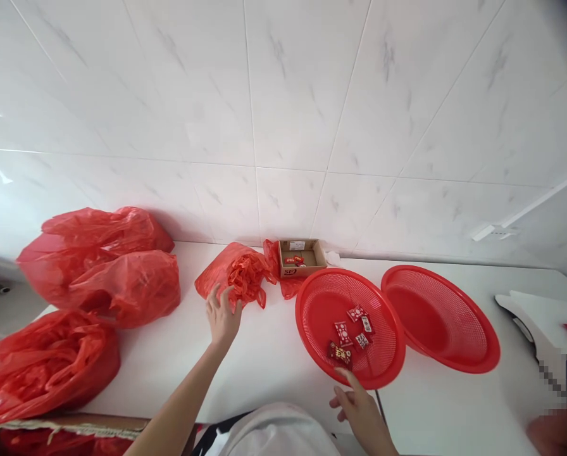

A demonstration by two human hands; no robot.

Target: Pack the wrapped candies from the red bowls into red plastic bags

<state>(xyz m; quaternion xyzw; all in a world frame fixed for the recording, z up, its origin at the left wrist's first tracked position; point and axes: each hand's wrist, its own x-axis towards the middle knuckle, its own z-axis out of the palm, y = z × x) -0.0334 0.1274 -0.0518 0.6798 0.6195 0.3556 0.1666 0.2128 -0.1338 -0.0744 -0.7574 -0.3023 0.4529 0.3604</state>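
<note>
My left hand (223,315) reaches to the near side of a knotted red plastic bag (248,273), fingers spread; I cannot tell whether the fingertips touch it. Beside the near rim of a round red plastic basket (311,345) is my right hand (354,405), its index finger stretched out and nothing held. Several small red candy packets (343,334) lie inside that basket, along with a darker brown and gold packet (339,354). Behind the basket stands a small open cardboard box (312,270) with a few red packets (293,259) in it.
A second red basket (440,316) overlaps the first on its right. Large red plastic bags (136,285) crowd the table's left end, with another bag (50,367) in front. A tiled wall (293,114) closes the back. Part of another person (561,430) shows at the right edge.
</note>
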